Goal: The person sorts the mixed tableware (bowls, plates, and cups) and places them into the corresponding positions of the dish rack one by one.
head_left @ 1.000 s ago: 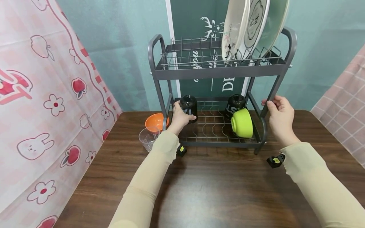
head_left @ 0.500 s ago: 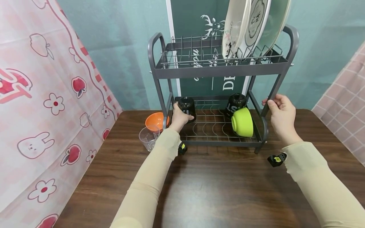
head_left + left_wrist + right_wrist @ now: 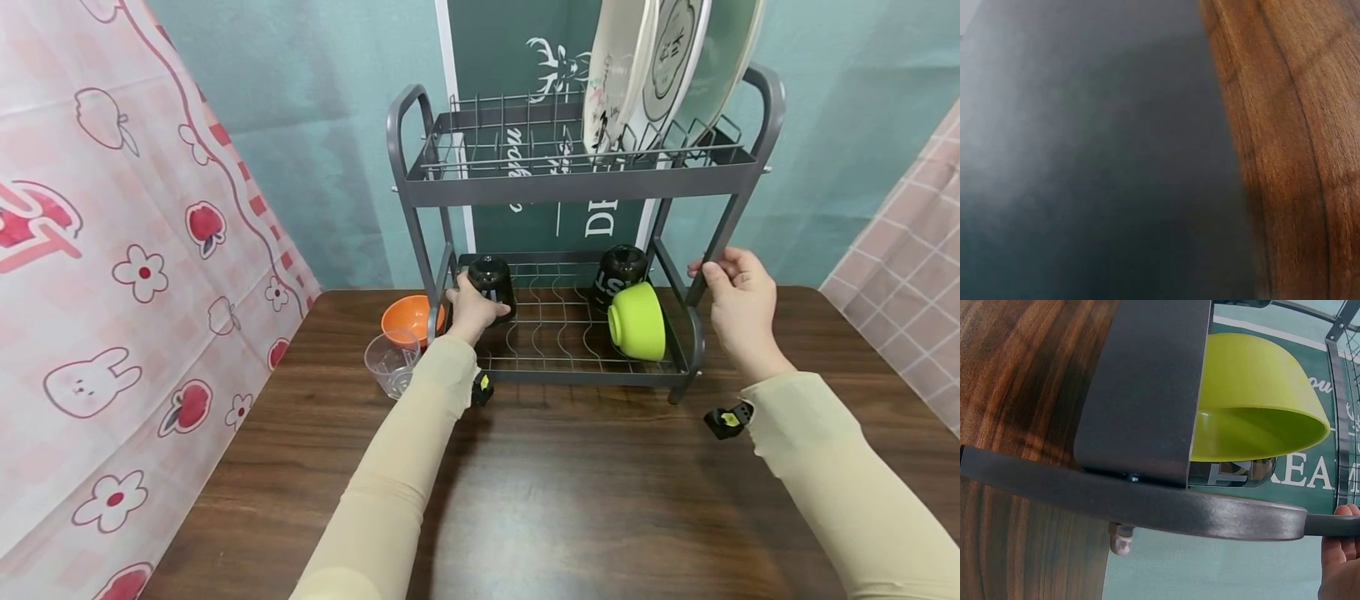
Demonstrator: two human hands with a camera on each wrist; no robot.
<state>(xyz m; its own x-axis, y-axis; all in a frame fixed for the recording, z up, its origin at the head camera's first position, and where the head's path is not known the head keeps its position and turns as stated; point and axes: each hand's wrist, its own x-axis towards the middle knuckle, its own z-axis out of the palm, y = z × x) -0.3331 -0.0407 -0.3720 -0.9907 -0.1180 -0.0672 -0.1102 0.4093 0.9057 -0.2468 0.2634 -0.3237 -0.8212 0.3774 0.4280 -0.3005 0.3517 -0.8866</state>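
Note:
My left hand (image 3: 474,310) holds an upside-down black glass cup (image 3: 491,279) at the left of the lower tier of a grey dish rack (image 3: 581,193). The thumb lies across the cup's front; the other fingers are at its left side, partly hidden. With my right hand (image 3: 744,300) I grip the rack's right post, thumb in front and fingers behind. In the right wrist view fingers (image 3: 1334,553) wrap this post. A second black cup (image 3: 621,265) and a tilted lime green bowl (image 3: 637,323) sit at the tier's right. A blurred grey surface (image 3: 1110,144) fills most of the left wrist view.
Several plates (image 3: 667,67) stand upright on the rack's upper right. Beside the rack's left leg, an orange bowl (image 3: 408,317) and a clear plastic cup (image 3: 392,367) rest on the wooden table (image 3: 600,500). A printed pink cloth (image 3: 150,333) hangs at left.
The black cup has shifted slightly left and back with my left hand, then stayed put. One left finger now sticks out farther left. The right hand keeps its grip on the post.

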